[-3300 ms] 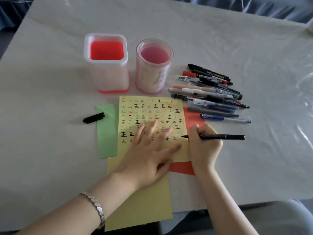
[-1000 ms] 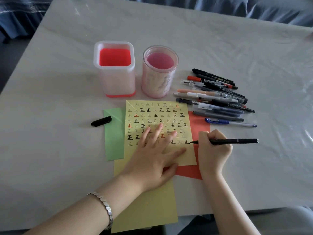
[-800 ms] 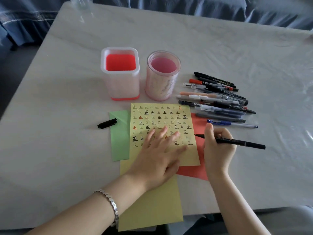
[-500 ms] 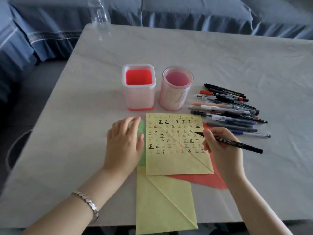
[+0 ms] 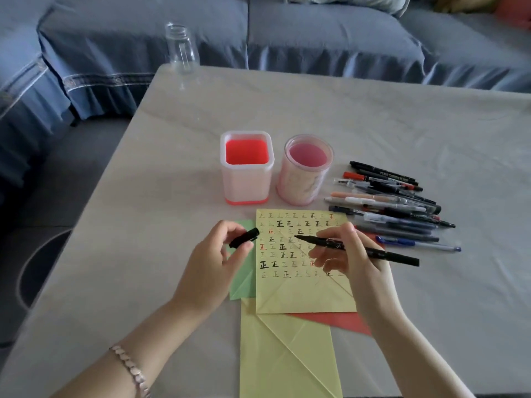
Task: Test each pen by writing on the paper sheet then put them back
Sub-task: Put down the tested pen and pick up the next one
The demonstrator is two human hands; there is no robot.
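A yellow paper sheet covered with rows of written characters lies on the table in front of me. My right hand grips an uncapped black pen, raised above the sheet with its tip pointing left. My left hand pinches the pen's black cap a short way left of the tip. Several more pens lie in a pile to the right of the sheet. Two holders stand behind it: a square one with a red bottom and a round pink one.
Green paper, red paper and a second yellow sheet lie under and around the written sheet. A clear glass bottle stands at the table's far left corner. A blue sofa runs behind the table.
My right hand lifted the pen off the sheet. My left hand left the sheet, reached left and picked up the black cap, and now holds it near the pen tip. The view tilted up.
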